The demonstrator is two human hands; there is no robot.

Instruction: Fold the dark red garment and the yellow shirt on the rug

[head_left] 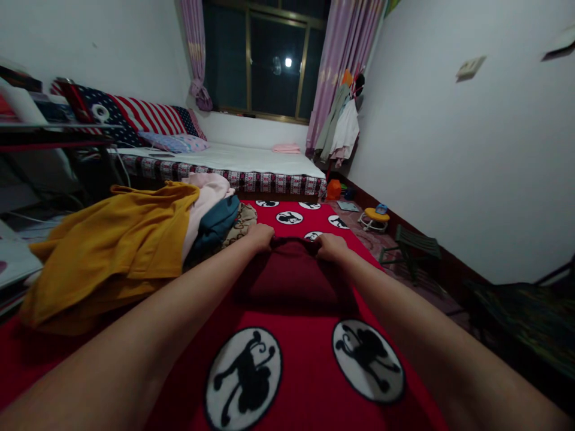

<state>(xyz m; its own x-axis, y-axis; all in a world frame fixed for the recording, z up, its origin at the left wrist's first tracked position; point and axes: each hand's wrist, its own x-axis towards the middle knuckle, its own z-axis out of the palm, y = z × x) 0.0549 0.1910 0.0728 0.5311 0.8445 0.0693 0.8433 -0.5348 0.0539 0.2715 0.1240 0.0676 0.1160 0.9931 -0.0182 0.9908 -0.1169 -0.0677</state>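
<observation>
A dark maroon garment (294, 278) lies on the far half of the red surface (305, 359), nearer the right edge than the left, and the left hand (262, 238) and right hand (331, 247) each pinch one end of its far edge between curled fingers. To its left, a pile of clothes with a mustard-yellow garment (121, 239) on top runs along the surface's left edge, while past the far edge stands a bed (242, 157) and beyond the right edge a yellow-topped stool (375, 215).

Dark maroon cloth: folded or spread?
Apparently folded: the dark maroon cloth forms a compact block, left hand and right hand gripping its far edge.
</observation>
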